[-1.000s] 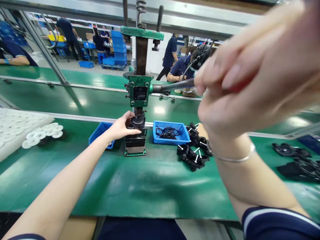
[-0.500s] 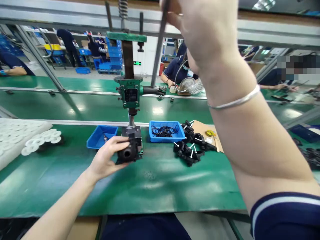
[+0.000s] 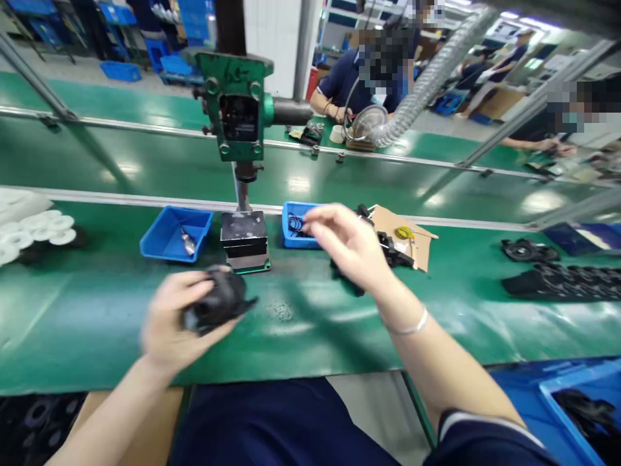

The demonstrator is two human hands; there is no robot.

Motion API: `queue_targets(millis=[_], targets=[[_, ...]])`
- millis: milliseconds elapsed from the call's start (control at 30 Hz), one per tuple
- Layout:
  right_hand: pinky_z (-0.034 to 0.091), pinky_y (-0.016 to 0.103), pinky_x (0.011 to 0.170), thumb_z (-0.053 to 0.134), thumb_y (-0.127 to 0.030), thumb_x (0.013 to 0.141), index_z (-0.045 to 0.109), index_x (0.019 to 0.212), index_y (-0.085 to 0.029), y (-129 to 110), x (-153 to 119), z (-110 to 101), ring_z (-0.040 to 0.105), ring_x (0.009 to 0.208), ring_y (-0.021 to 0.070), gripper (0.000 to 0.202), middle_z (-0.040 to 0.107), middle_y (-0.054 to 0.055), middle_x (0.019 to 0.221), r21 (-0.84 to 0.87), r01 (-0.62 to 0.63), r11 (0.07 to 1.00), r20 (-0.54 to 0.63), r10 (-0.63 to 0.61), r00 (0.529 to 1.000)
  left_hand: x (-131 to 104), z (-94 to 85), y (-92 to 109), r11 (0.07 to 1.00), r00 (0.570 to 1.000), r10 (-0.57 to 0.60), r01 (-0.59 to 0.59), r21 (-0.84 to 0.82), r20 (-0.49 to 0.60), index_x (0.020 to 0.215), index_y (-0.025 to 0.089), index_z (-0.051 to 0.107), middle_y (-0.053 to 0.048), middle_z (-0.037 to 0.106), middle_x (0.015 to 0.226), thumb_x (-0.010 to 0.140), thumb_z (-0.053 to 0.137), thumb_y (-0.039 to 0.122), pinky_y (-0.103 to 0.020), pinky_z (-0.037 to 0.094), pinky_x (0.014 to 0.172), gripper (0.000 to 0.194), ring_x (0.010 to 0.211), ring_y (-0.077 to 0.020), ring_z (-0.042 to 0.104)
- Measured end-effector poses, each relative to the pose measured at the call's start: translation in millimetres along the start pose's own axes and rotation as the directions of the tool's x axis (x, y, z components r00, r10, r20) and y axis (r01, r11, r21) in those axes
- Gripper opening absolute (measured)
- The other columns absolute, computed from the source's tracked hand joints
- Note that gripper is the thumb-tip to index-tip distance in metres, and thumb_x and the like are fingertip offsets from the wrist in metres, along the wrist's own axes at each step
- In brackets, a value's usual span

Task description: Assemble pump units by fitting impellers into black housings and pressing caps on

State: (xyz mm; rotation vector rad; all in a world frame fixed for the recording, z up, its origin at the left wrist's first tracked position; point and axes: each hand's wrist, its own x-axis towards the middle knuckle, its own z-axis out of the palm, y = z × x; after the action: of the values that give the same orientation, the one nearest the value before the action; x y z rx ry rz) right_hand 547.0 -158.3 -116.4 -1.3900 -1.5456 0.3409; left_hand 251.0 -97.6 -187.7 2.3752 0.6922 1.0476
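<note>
Counter (image 3: 310, 336) surface in front of press base (image 3: 245, 243) is open; press head (image 3: 237, 110) obstructs access from above.

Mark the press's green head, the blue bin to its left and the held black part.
Green head (image 3: 239, 118): head view, dark front plate.
Blue bin (image 3: 163, 238): head view, bare inside.
Black part (image 3: 222, 296): head view, blurred middle.

Holding a dark molded part (image 3: 222, 298) in the left hand (image 3: 169, 317), motion-blurred, near the press base (image 3: 244, 235). Reaching with the right hand (image 3: 347, 246) over the blue tray (image 3: 301, 243) of black rings (image 3: 295, 222); unable to confirm contact. Noted a metal tool (image 3: 188, 243) inside the blue bin (image 3: 162, 234) left of the base.
</note>
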Motion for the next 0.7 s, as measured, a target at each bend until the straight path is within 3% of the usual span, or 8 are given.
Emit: queue_targets(millis=[100, 200, 267, 367, 533, 700], targets=[[0.056, 0.042, 0.104, 0.063, -0.039, 0.093, 0.050, 0.138, -0.019, 9.8, -50.1, 42.5, 0.066, 0.119, 0.0224, 0.051, 0.063, 0.013, 0.134, 0.043, -0.160, 0.986, 0.192, 0.149, 0.970, -10.6, 57.0, -3.9, 0.980, 0.998, 0.040, -0.030, -0.197, 0.047, 0.127, 0.031, 0.051, -0.007, 0.062, 0.115, 0.079, 0.078, 0.025, -0.041, 0.058, 0.087, 0.055, 0.105, -0.0247, 0.066], [0.047, 0.049, 0.114, 0.066, -0.045, 0.089, 0.034, 0.153, -0.021, 18.2, -88.1, 80.1, 0.052, 0.138, 0.0279, 0.075, 0.048, 0.015, 0.152, -0.044, -0.244, 0.969, 0.268, 0.247, 0.931, -18.6, 88.6, -10.1, 0.956, 0.991, 0.019, 0.021, -0.291, 0.133, 0.131, 0.026, 0.048, -0.011, 0.061, 0.119, 0.081, 0.076, 0.024, -0.043, 0.057, 0.094, 0.058, 0.112, -0.0256, 0.064], [0.045, 0.050, 0.116, 0.064, -0.045, 0.091, 0.031, 0.154, -0.021, 23.4, -100.5, 96.6, 0.050, 0.139, 0.0279, 0.075, 0.048, 0.015, 0.152, -0.054, -0.261, 0.964, 0.222, 0.267, 0.938, -19.8, 89.8, -13.7, 0.947, 0.987, 0.038, 0.015, -0.320, 0.158, 0.134, 0.025, 0.046, -0.014, 0.058, 0.126, 0.081, 0.076, 0.024, -0.046, 0.054, 0.100, 0.061, 0.120, -0.0276, 0.060], [0.046, 0.047, 0.115, 0.063, -0.042, 0.092, 0.031, 0.155, -0.023, 29.1, -103.8, 107.4, 0.053, 0.137, 0.0258, 0.073, 0.053, 0.013, 0.149, -0.009, -0.232, 0.973, 0.172, 0.230, 0.958, -17.3, 78.1, -18.5, 0.920, 0.978, 0.071, 0.012, -0.393, 0.194, 0.135, 0.024, 0.047, -0.015, 0.058, 0.131, 0.080, 0.078, 0.026, -0.047, 0.051, 0.106, 0.063, 0.128, -0.0286, 0.056], [0.049, 0.044, 0.113, 0.067, -0.035, 0.091, 0.030, 0.155, -0.028, 33.7, -101.1, 104.2, 0.057, 0.134, 0.0244, 0.074, 0.054, 0.010, 0.148, 0.019, -0.173, 0.985, 0.189, 0.166, 0.968, -14.0, 69.9, -24.8, 0.863, 0.965, 0.014, 0.120, -0.491, 0.260, 0.129, 0.026, 0.057, -0.011, 0.063, 0.127, 0.076, 0.082, 0.026, -0.041, 0.052, 0.105, 0.059, 0.123, -0.0253, 0.060], [0.049, 0.046, 0.113, 0.067, -0.032, 0.091, 0.028, 0.156, -0.030, 36.6, -103.7, 100.8, 0.056, 0.134, 0.0251, 0.076, 0.051, 0.010, 0.151, 0.019, -0.155, 0.988, 0.211, 0.148, 0.966, -12.8, 71.5, -24.3, 0.848, 0.963, -0.003, 0.146, -0.510, 0.270, 0.129, 0.027, 0.060, -0.010, 0.063, 0.129, 0.076, 0.081, 0.025, -0.040, 0.052, 0.105, 0.057, 0.120, -0.0240, 0.062]])
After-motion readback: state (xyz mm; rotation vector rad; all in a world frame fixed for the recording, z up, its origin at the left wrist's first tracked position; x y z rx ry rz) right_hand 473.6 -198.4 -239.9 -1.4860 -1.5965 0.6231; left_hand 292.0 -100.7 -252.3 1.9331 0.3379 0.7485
